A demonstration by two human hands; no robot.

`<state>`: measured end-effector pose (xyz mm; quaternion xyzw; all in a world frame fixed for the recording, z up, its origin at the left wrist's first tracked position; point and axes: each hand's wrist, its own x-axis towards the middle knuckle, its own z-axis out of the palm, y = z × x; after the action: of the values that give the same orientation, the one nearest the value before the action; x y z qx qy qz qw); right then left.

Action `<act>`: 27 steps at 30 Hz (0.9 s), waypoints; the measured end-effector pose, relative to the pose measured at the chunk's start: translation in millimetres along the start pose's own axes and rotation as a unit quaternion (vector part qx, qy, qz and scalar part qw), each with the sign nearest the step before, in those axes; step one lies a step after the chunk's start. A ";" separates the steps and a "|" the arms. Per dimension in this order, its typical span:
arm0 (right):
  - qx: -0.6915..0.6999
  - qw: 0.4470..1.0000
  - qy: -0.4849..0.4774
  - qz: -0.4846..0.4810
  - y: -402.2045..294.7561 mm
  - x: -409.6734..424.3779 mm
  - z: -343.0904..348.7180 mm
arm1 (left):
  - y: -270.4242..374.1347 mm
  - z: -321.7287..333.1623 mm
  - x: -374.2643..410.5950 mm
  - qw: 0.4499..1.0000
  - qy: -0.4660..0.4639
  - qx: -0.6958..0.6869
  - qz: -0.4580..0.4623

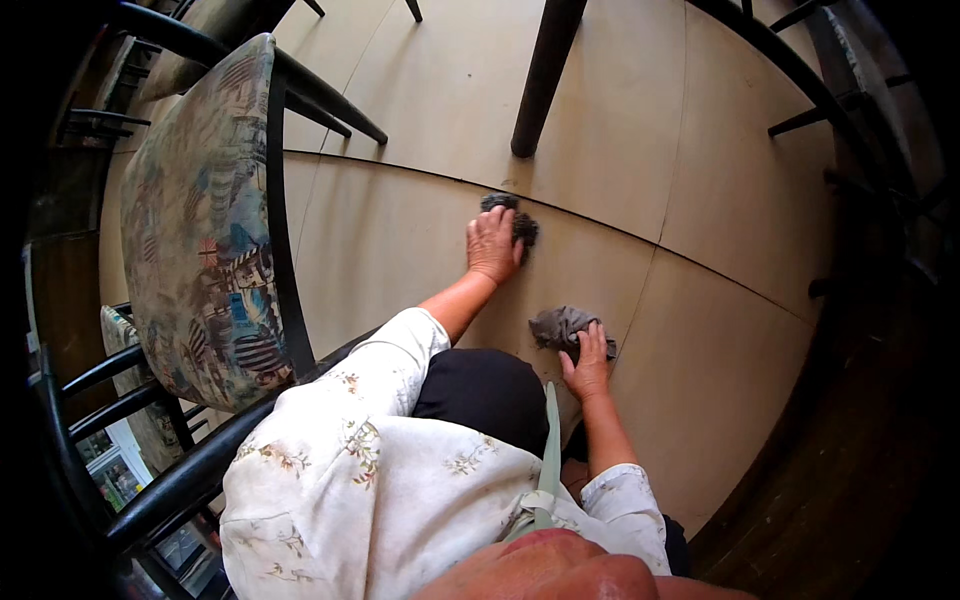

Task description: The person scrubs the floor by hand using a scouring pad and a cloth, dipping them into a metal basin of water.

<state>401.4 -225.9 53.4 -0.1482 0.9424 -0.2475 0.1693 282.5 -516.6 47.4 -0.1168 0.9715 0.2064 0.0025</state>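
Note:
On the beige tiled floor [420,232], my left hand [491,241] presses down over a dark, rough bundle [527,227], possibly a scouring pad. Part of that bundle shows past my fingertips, just short of the dark joint between tiles. Nearer my body, my right hand [589,366] grips a crumpled grey cloth [564,327] that rests on the floor. The cloth's underside is hidden. My dark-trousered knee [480,397] is bent low between my two arms.
Close on the left is a chair with a patterned padded seat [202,247] and a black frame. A dark table leg [547,82] stands on the floor ahead. Curved black chair parts [795,60] are at upper right, and a dark wooden surface [817,465] borders the lower right.

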 end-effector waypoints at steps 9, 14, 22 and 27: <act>0.006 0.997 0.043 -0.060 4.6 1.4 7.0 | 8.1 11.3 16.0 0.993 -0.042 0.069 0.083; 0.003 0.999 0.030 -0.023 -1.4 5.3 0.5 | -17.2 0.0 3.6 0.998 0.034 0.033 -0.028; 0.000 0.999 0.030 -0.025 -4.8 9.4 -0.2 | -4.2 12.2 8.7 0.994 -0.008 0.007 0.110; 0.008 1.000 0.027 -0.004 -4.9 10.7 0.7 | -41.5 4.0 12.7 0.988 0.107 0.073 -0.082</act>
<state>393.0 -234.1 52.7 -0.1443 0.9439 -0.2598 0.1441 279.4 -554.7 26.4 -0.2174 0.9656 0.1207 -0.0763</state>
